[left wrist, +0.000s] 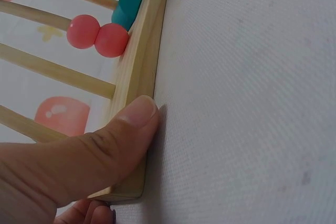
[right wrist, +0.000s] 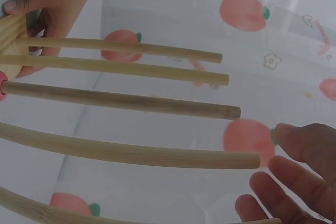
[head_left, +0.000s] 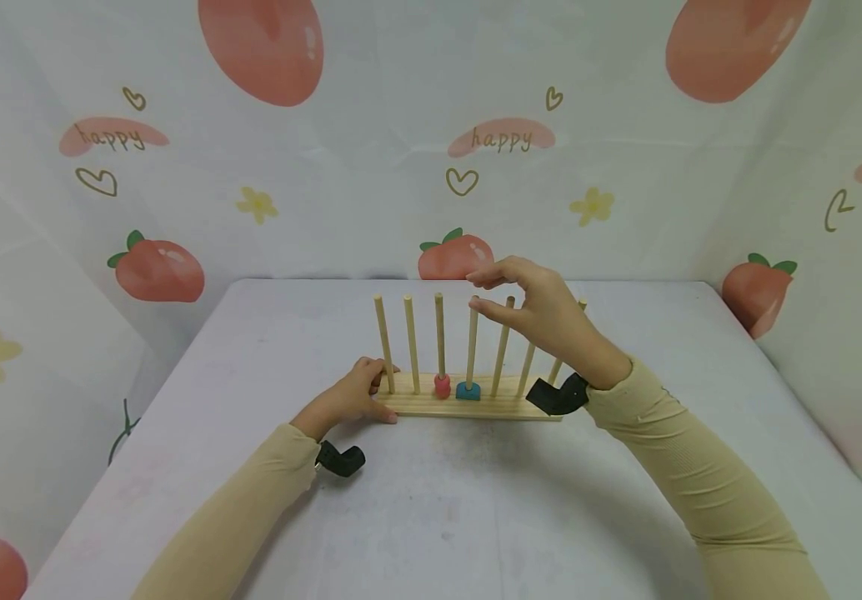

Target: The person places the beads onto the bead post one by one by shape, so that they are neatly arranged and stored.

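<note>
A wooden peg stand (head_left: 491,411) with several upright wooden rods stands on the table. My left hand (head_left: 352,396) grips its left end, the thumb (left wrist: 123,135) on the front edge and the fingers behind. On the third rod from the left, a red bead (head_left: 442,387) shaped like two joined balls sits at the base. A teal half-round bead (head_left: 468,392) rests at the foot of the fourth rod (right wrist: 157,153). My right hand (head_left: 539,312) is raised by that rod's top, thumb and fingers apart, holding nothing. It partly hides the rods on the right.
A white cloth covers the table (head_left: 431,517). Behind it hangs a white backdrop (head_left: 371,167) printed with fruit, hearts and flowers. Black straps with camera mounts (head_left: 341,459) sit on both wrists. A thin dark cable (head_left: 125,433) shows at the table's left edge.
</note>
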The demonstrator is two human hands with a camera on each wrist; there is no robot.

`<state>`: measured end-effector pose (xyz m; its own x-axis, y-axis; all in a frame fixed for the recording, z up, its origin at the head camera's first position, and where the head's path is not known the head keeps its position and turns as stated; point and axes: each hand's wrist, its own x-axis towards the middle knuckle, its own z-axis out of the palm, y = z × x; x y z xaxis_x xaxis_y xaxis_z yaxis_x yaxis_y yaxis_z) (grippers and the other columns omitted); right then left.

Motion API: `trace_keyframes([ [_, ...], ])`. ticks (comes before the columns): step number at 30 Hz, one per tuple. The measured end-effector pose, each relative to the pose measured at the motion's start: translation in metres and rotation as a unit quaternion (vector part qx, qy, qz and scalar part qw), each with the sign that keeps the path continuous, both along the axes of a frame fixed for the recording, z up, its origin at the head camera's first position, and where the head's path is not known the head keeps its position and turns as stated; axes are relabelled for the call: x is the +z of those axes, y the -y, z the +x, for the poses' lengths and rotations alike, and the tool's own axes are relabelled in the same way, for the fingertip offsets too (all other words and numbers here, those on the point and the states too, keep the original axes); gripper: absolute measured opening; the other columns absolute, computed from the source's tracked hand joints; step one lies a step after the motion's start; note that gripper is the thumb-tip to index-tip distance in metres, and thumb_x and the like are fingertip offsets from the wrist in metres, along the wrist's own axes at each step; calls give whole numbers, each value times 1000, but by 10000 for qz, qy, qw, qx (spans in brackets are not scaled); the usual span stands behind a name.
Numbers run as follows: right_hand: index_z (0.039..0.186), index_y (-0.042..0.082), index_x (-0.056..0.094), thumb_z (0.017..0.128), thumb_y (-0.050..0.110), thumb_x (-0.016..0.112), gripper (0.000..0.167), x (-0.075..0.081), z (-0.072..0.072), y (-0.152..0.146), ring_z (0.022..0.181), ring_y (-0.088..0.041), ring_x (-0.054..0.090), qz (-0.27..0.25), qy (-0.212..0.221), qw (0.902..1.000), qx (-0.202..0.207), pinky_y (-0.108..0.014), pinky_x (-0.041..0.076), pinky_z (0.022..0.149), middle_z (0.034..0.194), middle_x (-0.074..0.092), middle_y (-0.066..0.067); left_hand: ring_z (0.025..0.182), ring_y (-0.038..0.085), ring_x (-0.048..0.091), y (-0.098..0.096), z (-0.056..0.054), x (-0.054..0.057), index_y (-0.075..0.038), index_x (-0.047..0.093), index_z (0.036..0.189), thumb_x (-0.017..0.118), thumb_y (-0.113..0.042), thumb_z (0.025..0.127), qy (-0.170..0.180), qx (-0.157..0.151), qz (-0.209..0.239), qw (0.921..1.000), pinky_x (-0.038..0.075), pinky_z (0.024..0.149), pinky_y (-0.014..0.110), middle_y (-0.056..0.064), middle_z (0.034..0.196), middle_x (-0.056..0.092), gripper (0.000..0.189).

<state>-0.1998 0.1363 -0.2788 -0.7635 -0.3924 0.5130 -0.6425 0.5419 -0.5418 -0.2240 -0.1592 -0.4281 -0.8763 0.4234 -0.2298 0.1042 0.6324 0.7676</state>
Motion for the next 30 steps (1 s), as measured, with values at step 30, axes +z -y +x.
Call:
trace_keyframes([
  [30, 139, 10, 49, 80, -5, 75, 66, 19, 17, -56, 128, -9, 49, -1019, -653, 9919, -387, -21, 39, 106, 140, 53, -5, 119, 34, 46, 1, 0, -1, -2, 48, 133, 87, -10, 70, -56, -44, -7, 10000, 39, 106, 48, 19, 123, 37, 74],
])
